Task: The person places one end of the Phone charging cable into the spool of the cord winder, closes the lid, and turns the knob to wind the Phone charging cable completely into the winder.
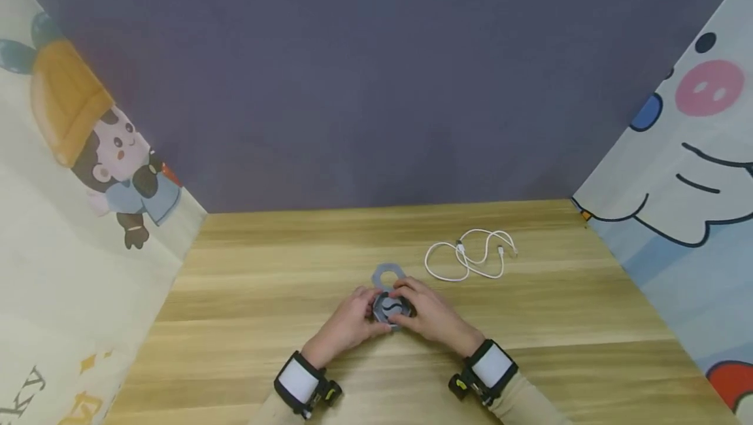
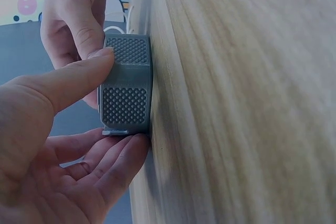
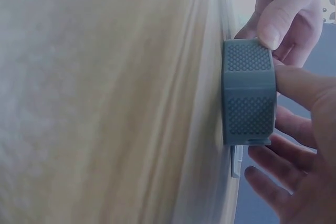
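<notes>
Placement of the many-sided grey case with knobbed side panels [image 1: 391, 307] governs the position: it sits flat on the wood-grain tabletop [image 1: 265, 268], centred between the two hands, with neither clearly nearer. The case is low and broad, its wide face upward and its knobbed panels upright; from above it has no marked long axis (a curved dark S-shaped mark crosses the top).

Left hand [image 1: 357, 318]: grips the case from the left, thumb against the near side panel, fingertips at the left side. Right hand [image 1: 434, 314]: grips it from the right, thumb and forefinger spanning the upper face, near edge to far edge; some of the remaining fingers stand free of the side in the right wrist view.

Flat grey ring with a round hole [image 1: 385, 267]: lies just beyond the case, next to the right forefinger; contact with either cannot be confirmed. White looped cable [image 1: 461, 248]: lies farther off, beyond the right hand, apart from both hands.
</notes>
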Available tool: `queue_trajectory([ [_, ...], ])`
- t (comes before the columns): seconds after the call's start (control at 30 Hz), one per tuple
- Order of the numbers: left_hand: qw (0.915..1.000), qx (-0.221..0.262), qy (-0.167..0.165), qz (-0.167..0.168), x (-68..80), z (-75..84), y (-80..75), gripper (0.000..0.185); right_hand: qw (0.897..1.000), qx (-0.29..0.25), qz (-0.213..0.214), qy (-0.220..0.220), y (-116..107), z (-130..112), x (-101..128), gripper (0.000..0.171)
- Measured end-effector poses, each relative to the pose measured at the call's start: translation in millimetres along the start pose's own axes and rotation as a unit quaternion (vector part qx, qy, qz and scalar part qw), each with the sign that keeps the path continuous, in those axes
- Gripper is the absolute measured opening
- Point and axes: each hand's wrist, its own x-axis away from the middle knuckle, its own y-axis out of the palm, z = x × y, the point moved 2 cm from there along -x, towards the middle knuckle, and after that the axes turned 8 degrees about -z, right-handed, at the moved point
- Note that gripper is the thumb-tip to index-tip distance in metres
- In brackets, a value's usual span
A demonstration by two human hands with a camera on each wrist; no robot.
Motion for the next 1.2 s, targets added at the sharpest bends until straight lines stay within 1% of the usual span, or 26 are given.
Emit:
queue_trajectory([
  [0.17,0.9998,0.015,-0.008,-0.008,-0.3,-1.5,-0.4,0.075,1.000,-0.007,0.000,0.002,0.9,-1.1,-0.2,0.039],
  [0.4,0.9997,0.018,-0.010,-0.009,-0.7,-1.3,0.0,0.076,1.000,-0.012,-0.001,-0.003,-1.4,-2.8,0.6,0.040],
  [0.53,0.9999,0.014,-0.004,-0.006,0.0,-0.4,0.7,0.077,0.999,-0.040,0.004,-0.018,-3.4,0.1,3.1,0.046],
  [0.63,1.0000,0.006,-0.002,0.001,1.0,0.2,1.3,0.079,0.998,-0.061,0.020,-0.029,-6.9,6.1,5.9,0.049],
  [0.73,0.9999,0.004,-0.004,0.009,2.5,0.6,2.0,0.082,0.996,-0.074,0.047,-0.027,-13.3,16.2,7.9,0.045],
  [0.87,0.9997,0.013,-0.006,0.022,5.9,1.1,3.5,0.087,0.992,-0.067,0.104,-0.010,-27.8,33.1,11.7,0.037],
  [1.03,0.9986,0.008,-0.008,0.052,11.5,6.7,3.3,0.091,0.982,-0.015,0.188,0.004,-48.2,57.4,18.8,0.032],
  [1.1,0.9980,-0.003,-0.007,0.063,13.5,10.3,2.8,0.091,0.977,0.009,0.214,0.014,-55.5,66.9,22.6,0.031],
  [1.2,0.9967,-0.017,0.002,0.080,16.6,17.1,2.0,0.089,0.969,0.032,0.242,0.030,-65.5,80.4,29.2,0.032],
])
